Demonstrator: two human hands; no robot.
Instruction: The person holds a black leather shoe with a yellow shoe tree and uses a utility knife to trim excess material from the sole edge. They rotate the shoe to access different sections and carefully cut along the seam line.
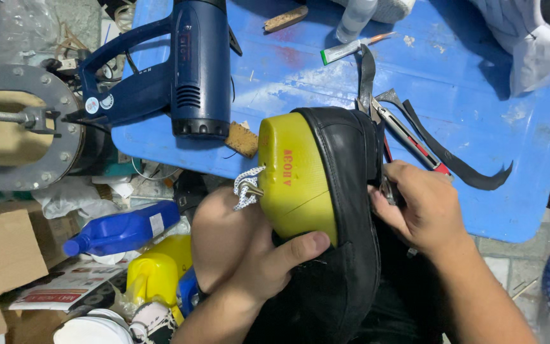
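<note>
A black leather shoe upper (345,210) is stretched over a yellow plastic last (294,178) and rests on my lap. My left hand (259,258) grips it from below, thumb pressed on the yellow last's lower edge. My right hand (418,204) is closed on a metal tool (386,188) at the upper's right edge. A white speckled lace (246,188) hangs from the last's left side.
A blue table (479,95) holds a dark blue heat gun (186,70), a utility knife (405,137), black leather strips (459,162), a glue tube (345,50) and a cork block (243,139). Blue and yellow bottles (125,229) and cardboard boxes (1,255) lie at left.
</note>
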